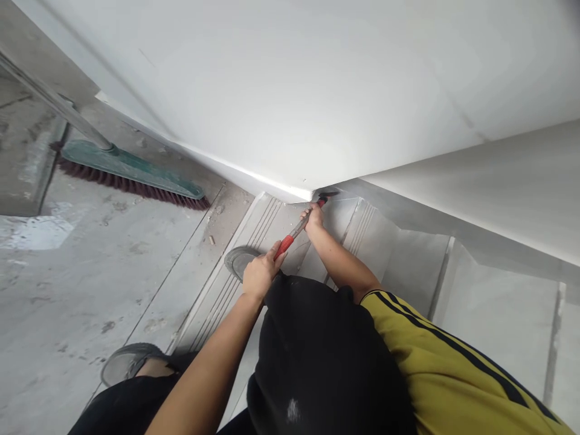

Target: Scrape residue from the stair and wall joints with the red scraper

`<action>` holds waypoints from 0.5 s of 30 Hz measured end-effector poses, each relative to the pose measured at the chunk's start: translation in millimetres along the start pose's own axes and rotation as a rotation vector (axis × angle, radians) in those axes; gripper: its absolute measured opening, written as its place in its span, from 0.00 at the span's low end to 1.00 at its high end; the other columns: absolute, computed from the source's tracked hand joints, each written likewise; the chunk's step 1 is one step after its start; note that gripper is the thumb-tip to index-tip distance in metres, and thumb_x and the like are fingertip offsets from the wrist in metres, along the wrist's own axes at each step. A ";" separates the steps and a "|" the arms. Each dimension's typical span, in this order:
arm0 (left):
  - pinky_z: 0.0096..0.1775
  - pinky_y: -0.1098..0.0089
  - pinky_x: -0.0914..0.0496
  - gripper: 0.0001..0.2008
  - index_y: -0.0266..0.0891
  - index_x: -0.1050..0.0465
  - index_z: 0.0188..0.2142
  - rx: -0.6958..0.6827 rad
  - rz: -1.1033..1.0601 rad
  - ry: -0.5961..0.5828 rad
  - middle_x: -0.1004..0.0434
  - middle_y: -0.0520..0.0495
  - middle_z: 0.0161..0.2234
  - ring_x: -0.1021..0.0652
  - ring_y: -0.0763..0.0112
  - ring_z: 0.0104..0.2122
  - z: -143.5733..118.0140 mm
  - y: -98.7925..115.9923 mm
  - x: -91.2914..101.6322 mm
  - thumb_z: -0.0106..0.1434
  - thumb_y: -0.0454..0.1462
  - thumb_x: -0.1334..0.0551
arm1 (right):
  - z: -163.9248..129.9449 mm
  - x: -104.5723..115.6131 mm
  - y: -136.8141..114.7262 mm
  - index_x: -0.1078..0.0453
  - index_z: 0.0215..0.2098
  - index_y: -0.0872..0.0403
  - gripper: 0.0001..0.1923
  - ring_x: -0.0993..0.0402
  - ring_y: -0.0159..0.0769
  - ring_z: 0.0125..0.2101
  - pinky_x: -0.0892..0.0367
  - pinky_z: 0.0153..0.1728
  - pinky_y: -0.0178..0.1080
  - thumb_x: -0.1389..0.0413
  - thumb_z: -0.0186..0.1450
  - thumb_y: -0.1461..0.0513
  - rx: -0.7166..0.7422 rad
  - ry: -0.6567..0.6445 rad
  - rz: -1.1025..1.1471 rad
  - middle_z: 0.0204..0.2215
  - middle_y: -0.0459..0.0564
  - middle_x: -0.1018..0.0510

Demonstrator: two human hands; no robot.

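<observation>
My 2 hands grip a hammer (302, 225) on the stairs (408, 260): left hand (259, 273) wraps the red handle, right hand (313, 216) clasps the shaft, its head against the wall (290, 90) corner.

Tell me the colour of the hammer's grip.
Red, on the hammer grip at the left hand; head view.
</observation>
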State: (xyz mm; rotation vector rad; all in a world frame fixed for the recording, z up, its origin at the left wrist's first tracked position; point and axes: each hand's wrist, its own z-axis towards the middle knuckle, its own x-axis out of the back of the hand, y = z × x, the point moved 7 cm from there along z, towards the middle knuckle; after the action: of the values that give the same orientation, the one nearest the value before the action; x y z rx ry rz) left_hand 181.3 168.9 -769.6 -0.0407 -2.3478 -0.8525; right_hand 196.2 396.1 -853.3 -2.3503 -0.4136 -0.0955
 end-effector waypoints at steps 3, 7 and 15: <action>0.34 0.64 0.31 0.27 0.49 0.40 0.59 -0.015 -0.011 -0.022 0.20 0.41 0.37 0.21 0.54 0.36 0.1 2.2 0.0 0.65 0.53 0.55 | -2.2 1.2 2.3 0.51 0.23 0.52 0.09 0.48 0.22 0.09 0.49 0.11 0.27 0.54 0.59 0.64 -0.062 0.015 0.074 0.11 0.35 0.47; 0.31 0.64 0.32 0.27 0.52 0.42 0.60 0.067 -0.012 0.028 0.20 0.42 0.34 0.20 0.53 0.34 -6.3 -3.8 4.5 0.65 0.54 0.55 | -4.4 -10.6 2.3 0.51 0.23 0.52 0.09 0.46 0.23 0.10 0.48 0.11 0.27 0.52 0.58 0.62 -0.020 -0.070 0.042 0.12 0.36 0.45; 0.32 0.64 0.31 0.26 0.51 0.41 0.59 0.037 0.009 0.016 0.20 0.42 0.35 0.21 0.54 0.35 -1.3 -3.2 7.5 0.65 0.52 0.53 | -2.5 -13.4 4.6 0.51 0.23 0.52 0.10 0.46 0.23 0.09 0.48 0.10 0.27 0.54 0.60 0.62 -0.038 -0.035 0.079 0.11 0.36 0.46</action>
State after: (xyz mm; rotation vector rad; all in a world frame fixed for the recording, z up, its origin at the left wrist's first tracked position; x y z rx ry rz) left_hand 175.2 164.3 -766.3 -0.0290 -2.3454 -0.8023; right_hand 185.1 387.7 -857.0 -2.4059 -0.3377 -0.0250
